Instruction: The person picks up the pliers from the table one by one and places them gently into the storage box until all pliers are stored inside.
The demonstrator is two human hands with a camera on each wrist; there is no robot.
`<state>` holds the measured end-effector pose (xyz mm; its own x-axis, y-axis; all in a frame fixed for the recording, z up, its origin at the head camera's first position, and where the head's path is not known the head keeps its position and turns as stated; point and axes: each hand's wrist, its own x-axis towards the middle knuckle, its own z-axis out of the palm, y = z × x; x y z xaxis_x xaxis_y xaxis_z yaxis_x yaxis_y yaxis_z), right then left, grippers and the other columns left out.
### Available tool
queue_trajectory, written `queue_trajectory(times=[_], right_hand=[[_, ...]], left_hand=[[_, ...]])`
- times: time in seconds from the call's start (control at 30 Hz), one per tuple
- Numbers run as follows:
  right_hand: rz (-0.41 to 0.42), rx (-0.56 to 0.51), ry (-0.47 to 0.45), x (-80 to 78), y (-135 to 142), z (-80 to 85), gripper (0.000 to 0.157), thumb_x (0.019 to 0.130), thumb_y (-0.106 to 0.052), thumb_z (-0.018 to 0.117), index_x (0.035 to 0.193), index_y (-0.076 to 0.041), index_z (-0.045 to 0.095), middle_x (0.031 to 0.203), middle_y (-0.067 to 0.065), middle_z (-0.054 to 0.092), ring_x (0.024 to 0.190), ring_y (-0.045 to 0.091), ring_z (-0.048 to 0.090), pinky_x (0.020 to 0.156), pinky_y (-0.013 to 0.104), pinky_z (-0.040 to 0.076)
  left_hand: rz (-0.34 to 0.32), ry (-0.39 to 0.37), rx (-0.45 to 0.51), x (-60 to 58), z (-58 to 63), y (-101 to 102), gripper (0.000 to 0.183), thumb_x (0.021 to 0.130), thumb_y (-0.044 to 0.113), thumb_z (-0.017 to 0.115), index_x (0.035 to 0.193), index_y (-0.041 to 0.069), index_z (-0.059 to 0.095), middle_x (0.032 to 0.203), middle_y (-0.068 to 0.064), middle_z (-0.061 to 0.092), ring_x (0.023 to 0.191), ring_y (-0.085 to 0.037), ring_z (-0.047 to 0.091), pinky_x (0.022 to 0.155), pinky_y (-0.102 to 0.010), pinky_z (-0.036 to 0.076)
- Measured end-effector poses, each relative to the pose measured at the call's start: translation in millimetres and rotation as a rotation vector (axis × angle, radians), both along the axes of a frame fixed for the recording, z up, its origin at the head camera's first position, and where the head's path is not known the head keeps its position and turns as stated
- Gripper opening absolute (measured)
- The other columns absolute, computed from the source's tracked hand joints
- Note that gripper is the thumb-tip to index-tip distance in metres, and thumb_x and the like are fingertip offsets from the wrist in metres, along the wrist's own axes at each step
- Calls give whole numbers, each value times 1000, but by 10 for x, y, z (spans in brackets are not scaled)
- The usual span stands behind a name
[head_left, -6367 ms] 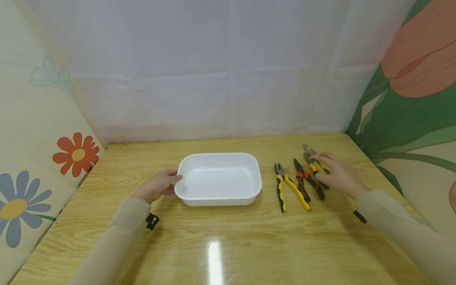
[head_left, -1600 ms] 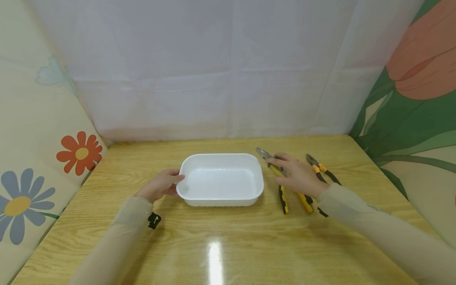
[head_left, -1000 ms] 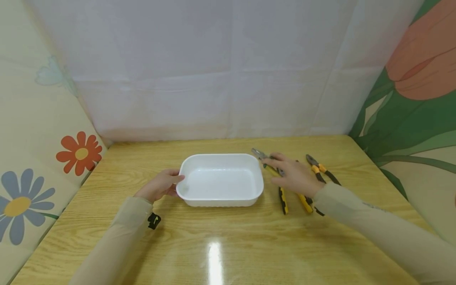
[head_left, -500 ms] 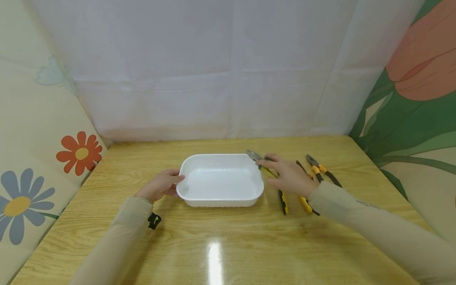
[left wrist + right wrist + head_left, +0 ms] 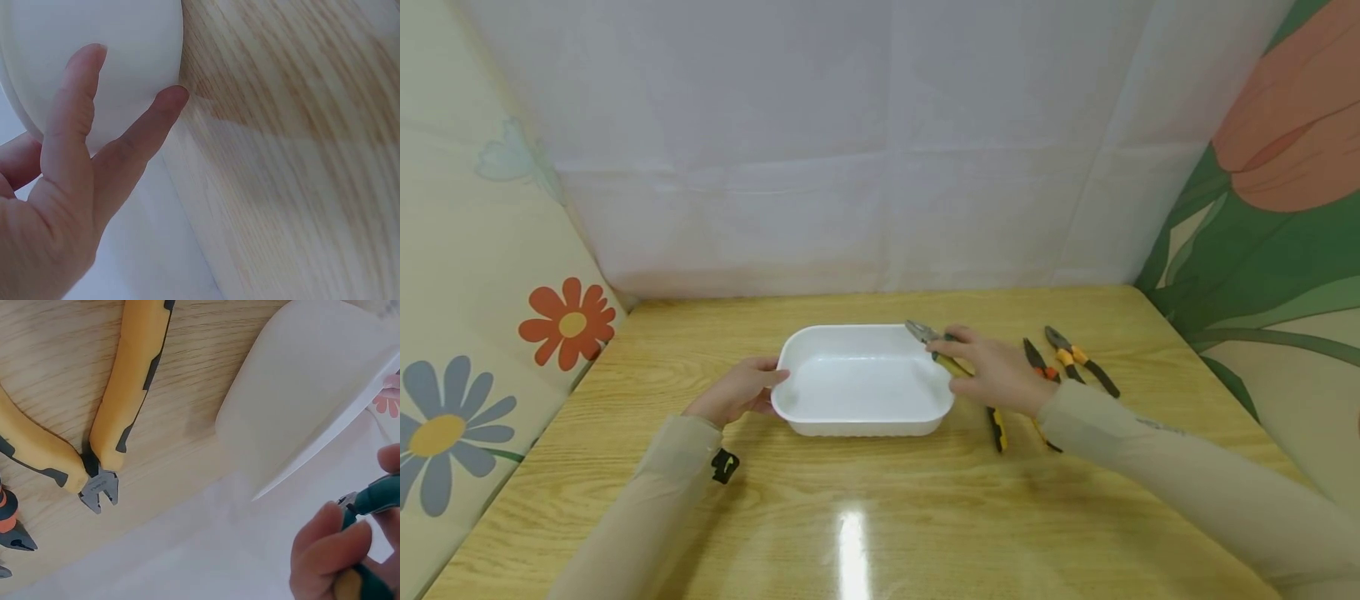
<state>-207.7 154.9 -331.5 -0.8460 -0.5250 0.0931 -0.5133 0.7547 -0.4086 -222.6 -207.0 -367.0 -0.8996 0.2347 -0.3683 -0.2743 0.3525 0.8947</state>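
A white rectangular plastic tub (image 5: pixel 862 428) stands on the wooden table. My left hand (image 5: pixel 733 390) grips its left end, the thumb over the rim and the fingers outside; the left wrist view shows fingers (image 5: pixel 140 134) against the tub's outer wall. In my right hand (image 5: pixel 1000 371) is a pair of pliers (image 5: pixel 919 331) with green and yellow handles, raised at the tub's right rim. The metal head points left over the tub's back right corner. Part of the handles is hidden by the palm.
Right of the tub lie yellow-and-black pliers (image 5: pixel 128 375), mostly covered by the right hand in the head view. Beside them are red-and-black pliers (image 5: pixel 1033 354) and orange-and-black pliers (image 5: pixel 1093 371). A white cloth (image 5: pixel 880 167) hangs behind the table.
My right hand has taken the green-and-yellow pliers from the far right group and carried them left to the tub's right rim. The left hand keeps its grip on the tub.
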Motion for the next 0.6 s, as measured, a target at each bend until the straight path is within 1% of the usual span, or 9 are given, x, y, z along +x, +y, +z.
queue_trajectory(times=[0.1, 0.27, 0.47, 0.6], right_hand=[[10, 9, 19, 0, -13, 4, 56, 85, -10, 62, 140, -12, 54, 146, 25, 39, 44, 6, 22, 40, 20, 24], [20, 14, 34, -5, -33, 6, 55, 85, -10, 62, 139, -12, 55, 144, 24, 41, 43, 6, 21, 40, 20, 23], [31, 19, 33, -21, -75, 19, 53, 85, -12, 63, 137, -12, 56, 144, 24, 41, 44, 6, 20, 42, 20, 21], [38, 18, 18, -33, -106, 30, 52, 86, -11, 64, 137, -12, 56, 145, 24, 40, 46, 7, 18, 44, 21, 20]], left_hand=[[5, -4, 10, -7, -6, -4, 48, 104, 11, 44, 144, -12, 32, 121, -26, 56, 78, -19, 64, 72, -37, 60], [-8, 1, 20, -16, -22, -15, 48, 104, 11, 43, 144, -13, 31, 117, -25, 58, 78, -19, 64, 72, -37, 60], [-22, 13, 46, -27, -55, -24, 46, 104, 8, 41, 142, -15, 30, 108, -22, 60, 77, -18, 64, 68, -33, 59], [-27, 17, 42, -20, -54, -19, 46, 104, 9, 41, 142, -15, 31, 111, -24, 59, 78, -19, 65, 67, -33, 59]])
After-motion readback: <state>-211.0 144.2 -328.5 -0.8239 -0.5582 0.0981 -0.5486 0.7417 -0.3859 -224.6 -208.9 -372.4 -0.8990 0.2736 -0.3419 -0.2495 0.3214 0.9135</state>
